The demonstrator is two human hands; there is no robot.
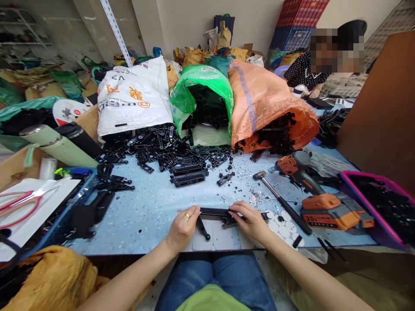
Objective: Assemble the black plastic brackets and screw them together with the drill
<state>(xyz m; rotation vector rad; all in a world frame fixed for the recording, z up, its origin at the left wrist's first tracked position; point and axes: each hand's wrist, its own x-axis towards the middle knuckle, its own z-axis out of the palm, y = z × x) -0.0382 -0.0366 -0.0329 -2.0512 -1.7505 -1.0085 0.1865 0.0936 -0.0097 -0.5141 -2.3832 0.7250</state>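
Note:
Between my two hands lies a long black plastic bar (214, 211), close to the table's front edge. My left hand (183, 226) is closed on its left end, with a ring on one finger. My right hand (249, 219) pinches the right part from above. A short black arm with a round tip (203, 229) slants down beside my left fingers; whether it is joined to the bar I cannot tell. A dark forked piece (228, 221) shows just under the bar by my right fingers.
A hammer (282, 202) and an orange cordless drill (324, 198) lie to the right, near a pink bin (376, 177). Three sacks spill black parts (155, 149) at the back. Scissors (29, 201) rest at left. Another person (306, 71) sits at the far right.

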